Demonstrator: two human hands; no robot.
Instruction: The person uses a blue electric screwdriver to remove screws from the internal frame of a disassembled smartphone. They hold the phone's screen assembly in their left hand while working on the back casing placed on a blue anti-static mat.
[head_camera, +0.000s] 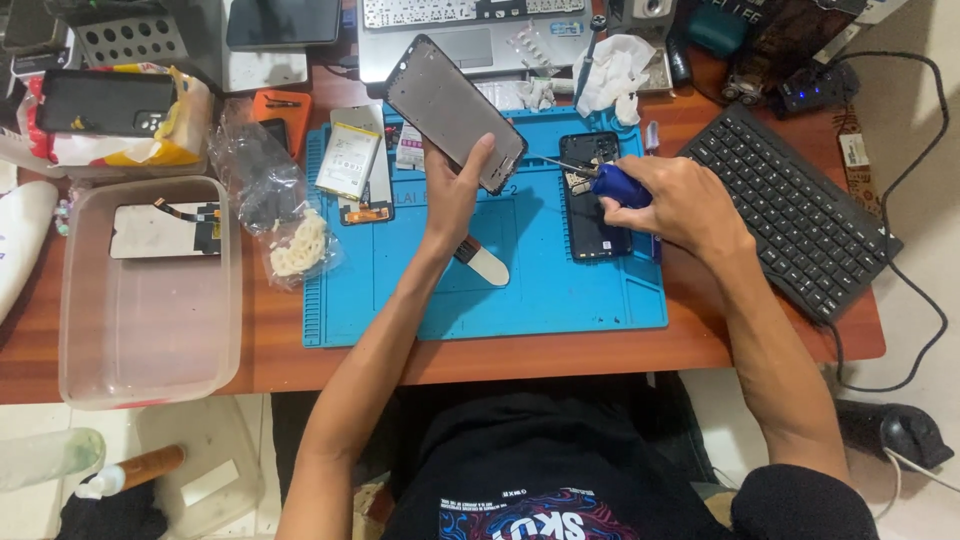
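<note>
My left hand (455, 190) holds up a grey phone frame (452, 110), tilted above the blue work mat (560, 290). My right hand (680, 205) grips a blue-handled screwdriver (618, 185) whose thin tip points left toward the frame's lower edge. Under the screwdriver an opened black phone (590, 215) lies on the mat. A white phone battery (348, 160) rests on a flat phone part at the mat's left edge. A pale plastic pry tool (487, 265) lies on the mat below my left wrist.
A clear plastic tub (150, 330) with a screen part stands at left, beside plastic bags (262, 185). A black keyboard (790, 215) lies at right with cables. A laptop (465, 35), tissue (612, 70) and boxes crowd the back of the wooden table.
</note>
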